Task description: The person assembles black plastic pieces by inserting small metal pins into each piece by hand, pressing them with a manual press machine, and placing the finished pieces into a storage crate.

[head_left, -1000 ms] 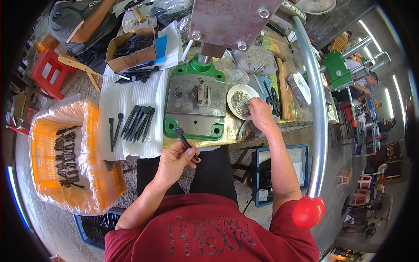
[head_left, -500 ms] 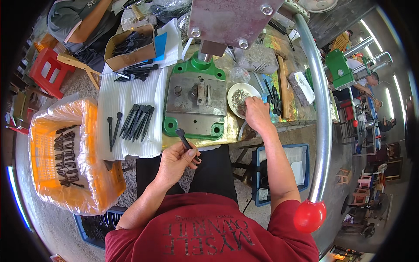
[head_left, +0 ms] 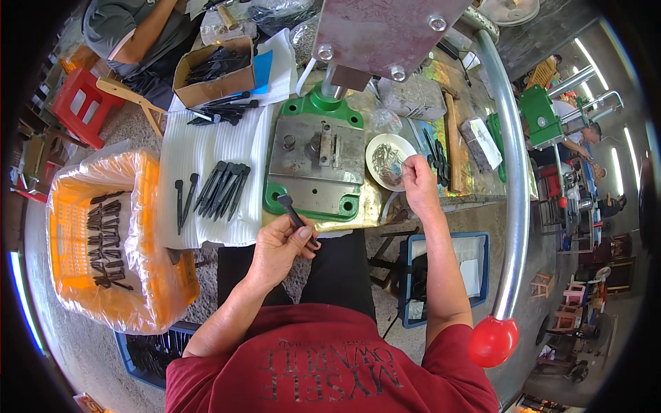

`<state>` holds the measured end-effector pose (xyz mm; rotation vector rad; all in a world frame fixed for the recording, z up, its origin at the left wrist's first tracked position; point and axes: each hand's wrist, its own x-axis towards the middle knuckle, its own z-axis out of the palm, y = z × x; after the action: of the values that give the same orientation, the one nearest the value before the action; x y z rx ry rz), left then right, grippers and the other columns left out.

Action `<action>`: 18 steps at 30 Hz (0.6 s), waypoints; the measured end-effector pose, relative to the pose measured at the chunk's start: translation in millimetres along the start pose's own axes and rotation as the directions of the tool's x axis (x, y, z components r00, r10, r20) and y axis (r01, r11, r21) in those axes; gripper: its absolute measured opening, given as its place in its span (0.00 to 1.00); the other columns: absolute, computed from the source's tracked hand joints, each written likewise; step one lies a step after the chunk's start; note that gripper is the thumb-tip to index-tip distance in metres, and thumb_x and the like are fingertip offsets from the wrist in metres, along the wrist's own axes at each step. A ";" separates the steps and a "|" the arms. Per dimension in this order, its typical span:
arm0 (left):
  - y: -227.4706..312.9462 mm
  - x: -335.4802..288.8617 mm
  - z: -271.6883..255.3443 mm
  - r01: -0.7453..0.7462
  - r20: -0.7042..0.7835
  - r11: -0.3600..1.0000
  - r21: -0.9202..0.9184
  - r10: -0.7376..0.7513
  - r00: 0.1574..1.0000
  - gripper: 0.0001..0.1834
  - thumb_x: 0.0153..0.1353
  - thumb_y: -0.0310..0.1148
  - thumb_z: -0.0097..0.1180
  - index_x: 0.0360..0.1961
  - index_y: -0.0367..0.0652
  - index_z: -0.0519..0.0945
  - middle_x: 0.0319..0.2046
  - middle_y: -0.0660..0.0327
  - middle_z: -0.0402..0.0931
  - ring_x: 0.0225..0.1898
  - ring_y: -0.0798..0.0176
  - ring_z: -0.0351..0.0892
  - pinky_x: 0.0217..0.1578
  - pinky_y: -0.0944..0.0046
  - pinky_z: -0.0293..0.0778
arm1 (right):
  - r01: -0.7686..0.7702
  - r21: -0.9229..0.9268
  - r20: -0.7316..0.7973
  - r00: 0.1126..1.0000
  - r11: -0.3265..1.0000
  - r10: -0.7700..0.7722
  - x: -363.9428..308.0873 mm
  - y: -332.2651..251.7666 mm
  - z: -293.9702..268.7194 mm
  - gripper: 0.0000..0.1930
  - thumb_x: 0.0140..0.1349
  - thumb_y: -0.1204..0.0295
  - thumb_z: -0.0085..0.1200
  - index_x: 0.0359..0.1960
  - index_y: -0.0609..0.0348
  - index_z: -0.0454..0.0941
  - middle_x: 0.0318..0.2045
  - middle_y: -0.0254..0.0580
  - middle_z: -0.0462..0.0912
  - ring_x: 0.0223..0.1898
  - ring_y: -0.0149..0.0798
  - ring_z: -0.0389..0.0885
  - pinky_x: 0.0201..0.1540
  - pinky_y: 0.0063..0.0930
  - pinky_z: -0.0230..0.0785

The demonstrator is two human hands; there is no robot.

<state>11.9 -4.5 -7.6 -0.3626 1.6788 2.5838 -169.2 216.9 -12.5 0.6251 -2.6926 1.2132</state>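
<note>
Between the thumb and fingers of my left hand (head_left: pixel 275 249) is a slim black plastic stake-like piece (head_left: pixel 291 210), its wider head pointing up and away from me. It is held just in front of the green press base (head_left: pixel 350 206). My right hand (head_left: pixel 421 186) is at the right rim of a white bowl (head_left: pixel 372 171) of small thin metal pins (head_left: pixel 387 158). Its fingertips are pinched together; whatever is in them is too small to make out. Several similar black pieces (head_left: pixel 222 190) lie in a row on white foam sheeting (head_left: pixel 180 230) to the left.
A silver lever (head_left: pixel 518 206) with a red ball knob (head_left: pixel 493 341) hangs on the right. An orange crate (head_left: pixel 180 275), lined with clear plastic, stands at left. Beyond the foam are a cardboard box (head_left: pixel 219 88) of black parts and another person's arm (head_left: pixel 148 31). A blue bin (head_left: pixel 406 303) sits below right.
My right hand has drawn back from among the pins to the bowl's right rim, fingers pinched. My left hand still holds the black piece in nearly the same place. The view has shifted slightly.
</note>
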 end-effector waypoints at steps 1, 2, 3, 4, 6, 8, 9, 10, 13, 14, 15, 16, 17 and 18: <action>1.4 1.3 1.4 -0.015 0.000 1.000 -0.020 0.015 1.000 0.06 0.57 0.28 0.45 0.34 0.37 0.70 0.28 0.60 0.72 0.28 0.68 0.74 0.24 0.75 0.73 | 0.003 0.004 0.003 1.000 1.000 -0.003 -1.6 -3.0 0.0 0.01 0.55 0.80 0.43 0.28 0.62 0.65 0.20 0.37 0.70 0.22 0.31 0.70 0.25 0.23 0.64; 2.8 2.9 2.7 -0.031 -0.002 0.999 -0.040 0.031 1.000 0.06 0.57 0.28 0.45 0.34 0.37 0.70 0.29 0.60 0.72 0.28 0.68 0.74 0.24 0.75 0.73 | -0.049 0.095 0.034 0.998 0.994 0.046 -3.0 -7.5 -0.7 0.04 0.54 0.80 0.43 0.31 0.61 0.64 0.22 0.38 0.70 0.23 0.29 0.69 0.26 0.22 0.63; 4.2 5.0 3.6 -0.033 -0.008 0.999 -0.038 0.032 0.999 0.06 0.57 0.28 0.45 0.34 0.37 0.70 0.29 0.60 0.72 0.28 0.68 0.74 0.24 0.75 0.73 | -0.103 0.183 0.069 0.993 0.978 0.092 -4.4 -12.4 -1.5 0.06 0.54 0.81 0.43 0.34 0.61 0.63 0.23 0.38 0.70 0.24 0.28 0.69 0.27 0.20 0.62; 5.2 7.2 3.9 -0.041 -0.007 0.997 -0.064 0.041 0.999 0.06 0.57 0.28 0.45 0.34 0.38 0.70 0.29 0.60 0.72 0.28 0.68 0.74 0.25 0.74 0.73 | -0.102 0.188 0.074 0.993 0.977 0.090 -6.8 -18.0 -0.5 0.06 0.54 0.81 0.43 0.34 0.61 0.63 0.23 0.38 0.70 0.24 0.28 0.69 0.27 0.20 0.62; 7.1 11.2 5.3 -0.051 -0.014 0.995 -0.086 0.050 0.999 0.06 0.57 0.28 0.45 0.35 0.39 0.70 0.29 0.60 0.72 0.29 0.68 0.74 0.26 0.73 0.73 | -0.040 0.453 0.026 0.999 0.891 0.032 -12.4 -33.5 4.0 0.07 0.55 0.81 0.42 0.35 0.60 0.63 0.24 0.32 0.68 0.24 0.22 0.65 0.26 0.16 0.61; 8.4 15.1 6.4 -0.040 -0.013 0.980 -0.194 0.038 0.999 0.06 0.57 0.27 0.45 0.36 0.40 0.70 0.30 0.60 0.72 0.29 0.68 0.74 0.27 0.72 0.74 | -0.049 0.514 0.067 0.998 0.857 0.017 -21.6 -52.8 7.9 0.08 0.55 0.81 0.42 0.37 0.60 0.61 0.25 0.32 0.67 0.22 0.22 0.64 0.25 0.16 0.60; 8.0 16.6 6.3 -0.054 -0.007 0.976 -0.211 0.053 0.999 0.06 0.57 0.28 0.45 0.36 0.40 0.70 0.30 0.60 0.72 0.30 0.67 0.75 0.28 0.72 0.74 | -0.057 0.583 0.089 0.996 0.811 0.005 -28.3 -61.8 11.4 0.09 0.55 0.82 0.41 0.37 0.60 0.61 0.24 0.32 0.66 0.22 0.22 0.63 0.24 0.16 0.60; 8.6 17.4 7.3 -0.055 -0.012 0.976 -0.209 0.053 0.999 0.06 0.57 0.28 0.45 0.36 0.40 0.70 0.30 0.60 0.72 0.30 0.67 0.75 0.28 0.72 0.74 | -0.066 0.646 0.110 0.994 0.760 -0.007 -35.0 -70.2 14.0 0.09 0.55 0.82 0.41 0.38 0.60 0.60 0.23 0.32 0.66 0.21 0.22 0.63 0.24 0.16 0.60; 9.4 17.5 8.9 -0.072 -0.009 0.955 -0.288 0.073 0.997 0.06 0.58 0.29 0.45 0.36 0.41 0.70 0.30 0.60 0.73 0.30 0.67 0.76 0.27 0.72 0.73 | -0.092 0.755 0.187 0.979 0.649 -0.079 -54.4 -90.9 27.8 0.09 0.56 0.80 0.43 0.36 0.59 0.58 0.21 0.31 0.65 0.20 0.22 0.63 0.22 0.14 0.58; 10.3 17.0 9.4 -0.072 -0.012 0.956 -0.286 0.072 0.997 0.06 0.58 0.29 0.45 0.36 0.41 0.70 0.30 0.60 0.73 0.30 0.67 0.76 0.27 0.72 0.73 | -0.116 0.780 0.212 0.974 0.615 -0.084 -59.9 -96.4 31.9 0.09 0.56 0.80 0.43 0.36 0.58 0.58 0.21 0.31 0.65 0.20 0.23 0.63 0.22 0.14 0.58; 11.5 16.4 9.7 -0.067 -0.006 0.945 -0.320 0.069 0.998 0.07 0.58 0.30 0.45 0.36 0.41 0.70 0.30 0.60 0.73 0.30 0.67 0.76 0.27 0.72 0.73 | -0.134 0.798 0.231 0.968 0.587 -0.093 -64.1 -101.1 35.4 0.09 0.56 0.80 0.43 0.36 0.58 0.58 0.21 0.32 0.65 0.20 0.23 0.63 0.22 0.15 0.58; 12.5 15.9 10.0 -0.061 -0.001 0.933 -0.355 0.065 0.998 0.07 0.58 0.30 0.45 0.36 0.41 0.70 0.30 0.60 0.73 0.30 0.67 0.76 0.27 0.72 0.73 | -0.152 0.815 0.250 0.963 0.560 -0.102 -67.3 -105.4 38.5 0.09 0.56 0.80 0.43 0.36 0.57 0.57 0.20 0.32 0.65 0.19 0.23 0.63 0.22 0.15 0.58; 14.1 15.2 10.5 -0.051 -0.006 0.924 -0.379 0.053 0.999 0.07 0.58 0.31 0.45 0.36 0.41 0.70 0.29 0.59 0.73 0.29 0.67 0.76 0.27 0.72 0.73 | -0.180 0.827 0.265 0.960 0.533 -0.087 -69.5 -110.4 40.7 0.10 0.56 0.80 0.43 0.37 0.56 0.57 0.20 0.32 0.65 0.19 0.23 0.63 0.22 0.15 0.58; 14.6 14.8 10.1 -0.052 -0.007 0.924 -0.378 0.053 0.999 0.07 0.58 0.31 0.45 0.36 0.41 0.70 0.29 0.59 0.73 0.29 0.67 0.76 0.27 0.72 0.73 | -0.181 0.827 0.266 0.960 0.532 -0.087 -71.5 -112.2 43.4 0.10 0.56 0.80 0.43 0.37 0.56 0.57 0.20 0.32 0.65 0.19 0.23 0.63 0.22 0.15 0.58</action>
<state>-6.5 -2.8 6.2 -0.3278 1.1921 2.9421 -55.1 141.1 16.0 0.8552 -2.1025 2.6719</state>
